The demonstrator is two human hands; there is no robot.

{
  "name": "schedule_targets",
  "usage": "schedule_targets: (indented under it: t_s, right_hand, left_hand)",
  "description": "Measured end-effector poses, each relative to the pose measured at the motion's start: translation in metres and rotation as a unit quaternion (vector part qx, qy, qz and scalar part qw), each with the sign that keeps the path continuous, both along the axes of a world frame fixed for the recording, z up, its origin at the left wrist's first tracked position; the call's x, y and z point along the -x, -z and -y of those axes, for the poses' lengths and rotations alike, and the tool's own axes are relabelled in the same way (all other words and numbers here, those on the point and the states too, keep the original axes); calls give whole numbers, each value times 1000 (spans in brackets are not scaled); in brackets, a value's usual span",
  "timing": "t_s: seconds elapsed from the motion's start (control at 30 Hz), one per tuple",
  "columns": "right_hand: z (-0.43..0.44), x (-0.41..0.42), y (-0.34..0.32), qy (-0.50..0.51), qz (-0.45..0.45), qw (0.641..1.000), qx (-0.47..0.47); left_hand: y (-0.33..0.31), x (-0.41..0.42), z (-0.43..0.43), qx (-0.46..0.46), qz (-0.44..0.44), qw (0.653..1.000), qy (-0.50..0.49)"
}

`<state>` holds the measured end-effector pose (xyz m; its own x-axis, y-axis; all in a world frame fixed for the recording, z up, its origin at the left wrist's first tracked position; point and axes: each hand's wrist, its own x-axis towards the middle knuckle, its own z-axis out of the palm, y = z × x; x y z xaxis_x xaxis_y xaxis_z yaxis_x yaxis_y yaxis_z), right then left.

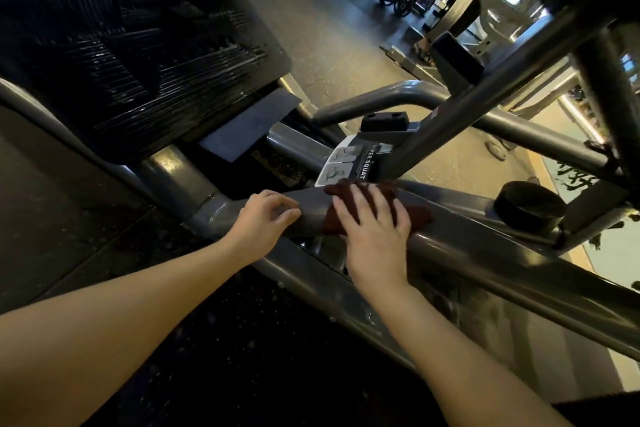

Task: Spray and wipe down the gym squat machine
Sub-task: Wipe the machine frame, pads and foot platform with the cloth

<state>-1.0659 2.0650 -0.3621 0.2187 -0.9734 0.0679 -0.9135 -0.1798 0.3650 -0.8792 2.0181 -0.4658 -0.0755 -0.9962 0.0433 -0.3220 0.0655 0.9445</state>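
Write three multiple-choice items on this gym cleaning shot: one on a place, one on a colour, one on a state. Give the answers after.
1. Where does the cloth lie?
A. On the grey frame tube, just below the instruction label
B. On the ribbed black footplate
C. On the floor

2. What colour is the cloth?
A. White
B. Dark maroon
C. Bright yellow

3. What is the left hand doing?
A. Holding a spray bottle
B. Hanging clear of the machine
C. Resting bare on the tube beside the cloth

Answers:
1 A: the cloth is draped over the tube next to the label that reads SUPER SQUAT.
2 B: the fabric showing around the right hand is dark reddish brown.
3 C: its fingers curl onto the tube with nothing in them, while the right hand presses flat on the cloth.
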Motion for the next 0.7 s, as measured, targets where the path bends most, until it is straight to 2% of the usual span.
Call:
schedule_targets:
  t_s: [0.07, 0.13, 0.23, 0.3, 0.33, 0.43, 0.6, 0.7]
  right_hand:
    - [5, -15, 2, -26, 24, 999, -23]
    - [7, -22, -7, -27, 124, 992, -22]
    - [0, -29, -35, 6, 355, 934, -31]
    - [-6, -34, -53, 2, 452, 890, -57]
    - [-7, -36, -59, -2, 474, 878, -66]
    - [-10, -36, -63, 4, 486, 872, -58]
    - [-12, -30, -66, 32, 602, 796, -58]
    - [-12, -28, -67, 63, 633, 769, -59]
  left_hand:
    - [-16, -4, -9, -25, -52, 998, 11]
    - [-29, -8, -18, -56, -102, 992, 41]
    - [-46, -14, -29, -79, -179, 977, 84]
    - [-59, -16, -35, -76, -222, 966, 105]
    - [-66, -16, -38, -64, -230, 965, 111]
    - [-81, -11, -48, -13, -226, 970, 90]
    - [-89, 2, -55, 19, -182, 983, 35]
    - [-88, 7, -58, 29, -140, 990, 18]
